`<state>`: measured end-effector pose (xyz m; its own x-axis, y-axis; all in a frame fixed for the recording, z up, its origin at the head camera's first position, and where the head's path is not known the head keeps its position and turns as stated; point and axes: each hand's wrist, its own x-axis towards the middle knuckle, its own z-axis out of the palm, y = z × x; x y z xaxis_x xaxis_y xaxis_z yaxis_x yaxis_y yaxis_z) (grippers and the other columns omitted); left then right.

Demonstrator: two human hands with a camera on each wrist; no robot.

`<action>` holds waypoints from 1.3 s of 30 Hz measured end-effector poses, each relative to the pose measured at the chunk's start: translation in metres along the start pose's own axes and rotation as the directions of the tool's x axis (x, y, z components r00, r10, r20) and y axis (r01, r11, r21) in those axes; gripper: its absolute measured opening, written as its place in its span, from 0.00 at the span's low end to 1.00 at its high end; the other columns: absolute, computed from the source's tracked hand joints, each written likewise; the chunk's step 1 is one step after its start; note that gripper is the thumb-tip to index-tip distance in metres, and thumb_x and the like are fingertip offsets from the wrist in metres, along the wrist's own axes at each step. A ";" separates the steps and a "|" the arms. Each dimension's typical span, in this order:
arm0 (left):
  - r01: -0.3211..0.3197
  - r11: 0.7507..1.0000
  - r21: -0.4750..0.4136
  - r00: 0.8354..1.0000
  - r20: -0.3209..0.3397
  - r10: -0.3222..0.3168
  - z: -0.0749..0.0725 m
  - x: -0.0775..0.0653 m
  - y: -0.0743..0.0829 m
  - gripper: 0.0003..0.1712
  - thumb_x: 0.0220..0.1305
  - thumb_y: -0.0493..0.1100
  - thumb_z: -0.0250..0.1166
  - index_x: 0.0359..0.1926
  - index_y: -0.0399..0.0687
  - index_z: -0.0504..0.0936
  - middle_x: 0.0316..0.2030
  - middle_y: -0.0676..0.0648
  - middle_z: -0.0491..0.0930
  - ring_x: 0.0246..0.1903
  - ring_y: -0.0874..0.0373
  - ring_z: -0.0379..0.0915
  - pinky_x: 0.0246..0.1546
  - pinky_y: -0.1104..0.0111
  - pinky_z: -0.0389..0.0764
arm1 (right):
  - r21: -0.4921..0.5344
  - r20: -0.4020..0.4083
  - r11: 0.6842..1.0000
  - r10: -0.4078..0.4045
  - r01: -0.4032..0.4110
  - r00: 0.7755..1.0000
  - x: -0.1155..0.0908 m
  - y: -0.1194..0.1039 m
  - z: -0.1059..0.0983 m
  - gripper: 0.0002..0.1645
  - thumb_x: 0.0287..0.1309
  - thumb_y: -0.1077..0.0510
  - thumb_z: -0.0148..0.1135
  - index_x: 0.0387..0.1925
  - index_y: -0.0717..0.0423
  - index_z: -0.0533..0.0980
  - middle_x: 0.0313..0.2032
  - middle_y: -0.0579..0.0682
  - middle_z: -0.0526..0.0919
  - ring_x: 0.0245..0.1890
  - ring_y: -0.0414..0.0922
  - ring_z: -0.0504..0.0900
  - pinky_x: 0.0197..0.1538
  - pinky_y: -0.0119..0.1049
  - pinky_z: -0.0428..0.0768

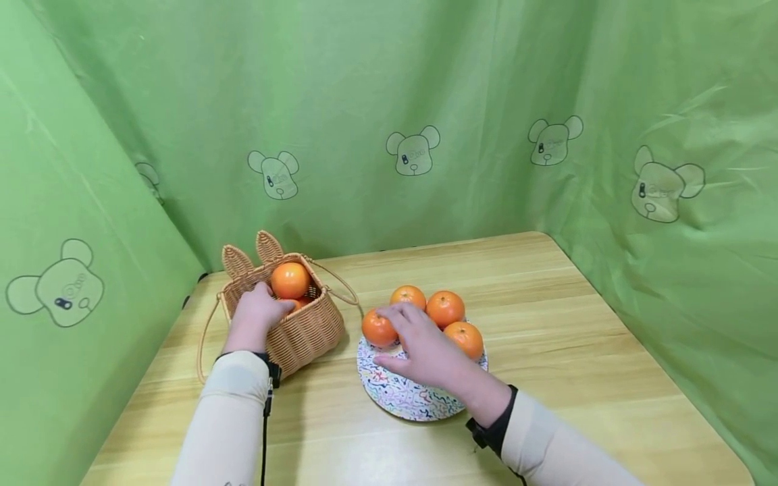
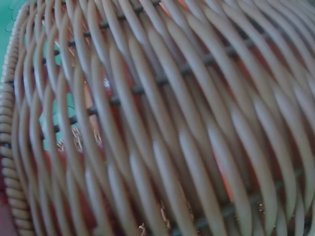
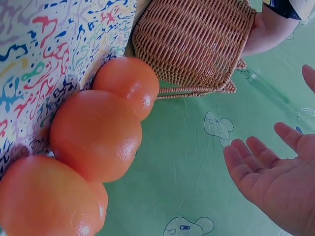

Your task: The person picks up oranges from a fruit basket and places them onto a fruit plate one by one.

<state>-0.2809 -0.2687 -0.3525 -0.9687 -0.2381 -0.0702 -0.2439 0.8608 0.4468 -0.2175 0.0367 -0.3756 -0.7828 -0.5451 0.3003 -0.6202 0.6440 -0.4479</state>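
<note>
My left hand (image 1: 260,309) reaches over the front rim of a wicker basket (image 1: 306,337) with two rabbit-like ears. Its thumb lies beside a lower orange (image 1: 299,305) inside, and most of its fingers are hidden, so I cannot tell whether they grip that fruit. Behind it, another orange (image 1: 290,280) sits higher in the basket. My right hand (image 1: 425,347) hovers over a round plate (image 1: 401,395) with colourful squiggles, fingers spread and nothing held. Its fingertips overlap the plate's left orange (image 1: 378,329) in the head view; the right wrist view shows the palm (image 3: 290,191) apart from the fruit.
More oranges sit towards the plate's back and right, including a right-hand orange (image 1: 464,339) and a back orange (image 1: 446,308). The basket's thin handle (image 1: 340,287) loops out towards the plate. Green curtains (image 1: 462,81) enclose the wooden table (image 1: 565,378) at the back and sides.
</note>
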 end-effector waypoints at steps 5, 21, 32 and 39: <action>0.001 1.000 0.006 0.999 0.038 -0.001 0.001 0.003 0.000 0.39 0.49 0.59 0.63 0.52 0.31 0.69 0.47 0.31 0.73 0.47 0.38 0.69 0.46 0.51 0.70 | -0.010 0.014 1.000 -0.002 0.002 1.000 0.000 -0.002 0.002 0.42 0.48 0.38 0.63 0.62 0.46 0.61 0.56 0.46 0.64 0.54 0.45 0.67 0.56 0.41 0.70; -0.019 0.999 0.043 0.984 0.176 0.011 0.003 0.008 0.001 0.35 0.51 0.56 0.60 0.52 0.32 0.70 0.47 0.32 0.73 0.44 0.42 0.70 0.43 0.53 0.71 | -0.030 0.085 0.999 0.016 -0.014 0.996 -0.003 -0.004 0.004 0.42 0.50 0.36 0.60 0.64 0.46 0.60 0.58 0.47 0.63 0.56 0.45 0.66 0.57 0.42 0.70; -0.001 0.999 0.044 0.996 0.084 -0.003 -0.004 0.002 -0.001 0.40 0.50 0.57 0.60 0.56 0.31 0.64 0.50 0.28 0.70 0.49 0.37 0.67 0.46 0.50 0.70 | -0.013 0.085 1.000 0.019 -0.018 0.996 -0.004 -0.001 0.006 0.42 0.50 0.37 0.60 0.64 0.46 0.60 0.58 0.46 0.63 0.57 0.43 0.65 0.58 0.41 0.69; 0.001 1.000 -0.017 0.999 0.034 0.000 -0.009 -0.004 -0.001 0.46 0.48 0.58 0.63 0.59 0.32 0.59 0.51 0.28 0.67 0.49 0.36 0.65 0.48 0.49 0.68 | 0.012 0.055 1.000 0.014 -0.014 0.998 -0.003 0.003 0.008 0.41 0.49 0.38 0.62 0.63 0.47 0.62 0.57 0.47 0.65 0.56 0.43 0.66 0.57 0.39 0.70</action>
<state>-0.2764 -0.2727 -0.3443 -0.9696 -0.2229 -0.1010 -0.2442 0.8529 0.4615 -0.2167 0.0366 -0.3844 -0.7872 -0.5649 0.2475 -0.6083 0.6450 -0.4625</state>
